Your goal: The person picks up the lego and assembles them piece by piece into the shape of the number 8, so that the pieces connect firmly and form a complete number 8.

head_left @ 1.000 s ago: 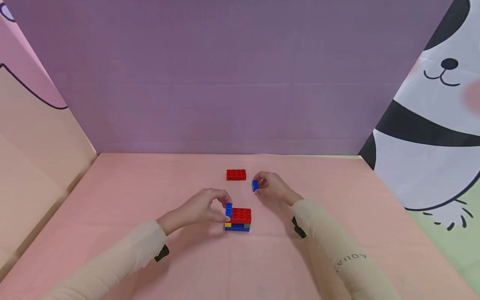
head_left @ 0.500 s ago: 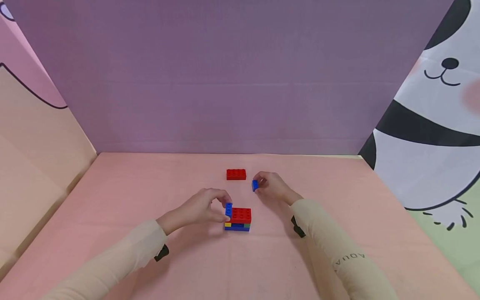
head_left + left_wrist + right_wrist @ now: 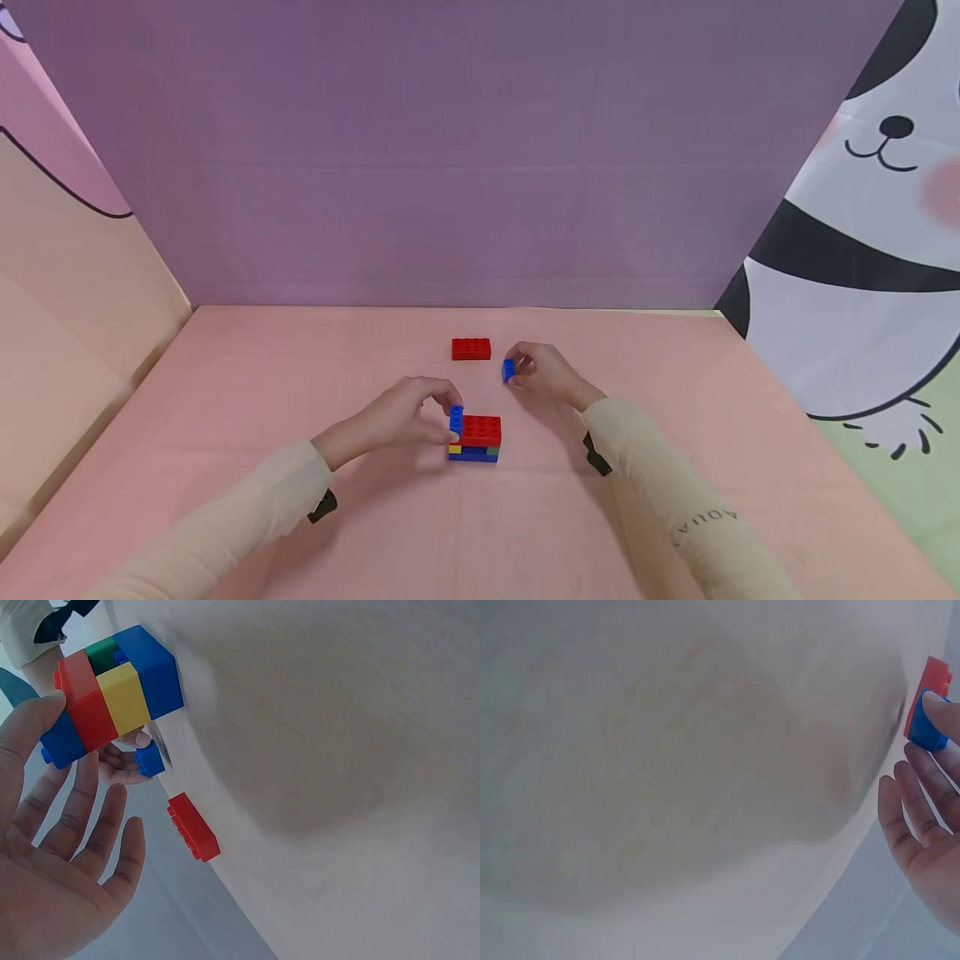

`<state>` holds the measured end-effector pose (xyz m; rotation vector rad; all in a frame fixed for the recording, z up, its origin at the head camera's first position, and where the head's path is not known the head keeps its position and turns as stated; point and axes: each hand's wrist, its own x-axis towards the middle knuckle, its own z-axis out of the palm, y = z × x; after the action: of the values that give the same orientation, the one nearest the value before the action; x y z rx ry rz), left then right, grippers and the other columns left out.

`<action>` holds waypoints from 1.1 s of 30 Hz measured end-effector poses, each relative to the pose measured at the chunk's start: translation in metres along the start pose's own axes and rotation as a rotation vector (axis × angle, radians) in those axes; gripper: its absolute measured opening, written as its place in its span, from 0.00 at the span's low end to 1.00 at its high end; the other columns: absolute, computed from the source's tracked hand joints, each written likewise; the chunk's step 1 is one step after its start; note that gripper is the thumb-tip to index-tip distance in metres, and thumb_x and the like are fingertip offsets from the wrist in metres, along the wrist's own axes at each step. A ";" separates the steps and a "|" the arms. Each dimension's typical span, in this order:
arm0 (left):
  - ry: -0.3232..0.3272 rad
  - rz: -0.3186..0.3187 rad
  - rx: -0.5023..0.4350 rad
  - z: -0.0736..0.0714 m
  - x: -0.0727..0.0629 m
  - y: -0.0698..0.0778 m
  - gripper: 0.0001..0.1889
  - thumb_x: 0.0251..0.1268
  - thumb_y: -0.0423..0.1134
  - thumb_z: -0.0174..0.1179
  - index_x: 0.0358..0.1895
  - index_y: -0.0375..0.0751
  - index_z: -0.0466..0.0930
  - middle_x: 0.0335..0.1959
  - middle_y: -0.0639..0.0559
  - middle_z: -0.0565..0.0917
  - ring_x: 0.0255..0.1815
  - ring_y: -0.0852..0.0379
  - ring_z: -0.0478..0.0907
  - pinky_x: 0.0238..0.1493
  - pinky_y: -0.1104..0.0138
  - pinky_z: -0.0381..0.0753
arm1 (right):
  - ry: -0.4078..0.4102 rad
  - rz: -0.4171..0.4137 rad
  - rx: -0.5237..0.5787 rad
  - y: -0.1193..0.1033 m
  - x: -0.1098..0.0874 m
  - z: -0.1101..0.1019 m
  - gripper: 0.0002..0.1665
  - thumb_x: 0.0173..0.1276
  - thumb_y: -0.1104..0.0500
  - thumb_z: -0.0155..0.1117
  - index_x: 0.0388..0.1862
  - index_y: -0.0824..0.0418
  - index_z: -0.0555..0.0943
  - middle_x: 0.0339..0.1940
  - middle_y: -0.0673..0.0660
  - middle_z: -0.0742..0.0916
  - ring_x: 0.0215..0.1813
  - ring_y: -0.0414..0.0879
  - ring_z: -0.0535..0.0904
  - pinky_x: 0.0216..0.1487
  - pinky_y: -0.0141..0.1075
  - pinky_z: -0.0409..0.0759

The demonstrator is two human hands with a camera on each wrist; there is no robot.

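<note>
A stack of toy building bricks stands on the table's middle: a blue base brick [image 3: 154, 671], then a yellow brick [image 3: 124, 697] and a green brick [image 3: 100, 655] with some blue between, then a studded red brick [image 3: 482, 429]. On the red brick's left end sits a small blue brick [image 3: 456, 419], pinched between thumb and fingertip of my left hand [image 3: 408, 412]. Farther back and to the right, my right hand [image 3: 547, 372] pinches another small blue brick [image 3: 508, 371], its other fingers loosely bent in the right wrist view. Whether that brick touches the table is unclear.
A loose red brick [image 3: 471, 349] lies behind the stack, just left of the right hand's blue brick. Pink cloth [image 3: 300, 358] covers the table. A purple backdrop [image 3: 465, 167] rises at its far edge, with printed panels at both sides.
</note>
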<state>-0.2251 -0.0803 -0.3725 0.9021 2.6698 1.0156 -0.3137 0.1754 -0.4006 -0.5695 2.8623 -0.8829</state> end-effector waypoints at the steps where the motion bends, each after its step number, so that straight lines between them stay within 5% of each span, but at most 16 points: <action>1: 0.000 0.000 0.002 0.000 0.000 0.000 0.16 0.46 0.46 0.70 0.40 0.55 0.77 0.36 0.64 0.79 0.48 0.54 0.75 0.54 0.54 0.71 | 0.001 -0.006 -0.004 -0.002 -0.001 -0.001 0.17 0.56 0.65 0.66 0.46 0.62 0.76 0.41 0.57 0.82 0.45 0.50 0.77 0.49 0.39 0.78; 17: 0.006 0.009 -0.016 0.001 0.000 -0.002 0.16 0.46 0.46 0.70 0.40 0.56 0.77 0.36 0.64 0.79 0.47 0.53 0.75 0.54 0.54 0.72 | -0.023 0.044 0.008 -0.019 -0.019 -0.002 0.16 0.60 0.64 0.62 0.48 0.58 0.77 0.43 0.54 0.81 0.47 0.48 0.74 0.47 0.37 0.79; 33: 0.008 0.010 -0.021 0.002 0.000 -0.002 0.16 0.46 0.46 0.70 0.41 0.55 0.77 0.36 0.64 0.79 0.47 0.53 0.75 0.54 0.54 0.71 | 0.008 -0.123 0.001 -0.031 -0.045 -0.005 0.18 0.55 0.61 0.68 0.46 0.59 0.78 0.42 0.54 0.83 0.46 0.50 0.76 0.45 0.39 0.80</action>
<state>-0.2252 -0.0805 -0.3757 0.9097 2.6588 1.0491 -0.2627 0.1712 -0.3798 -0.7510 2.8599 -0.9053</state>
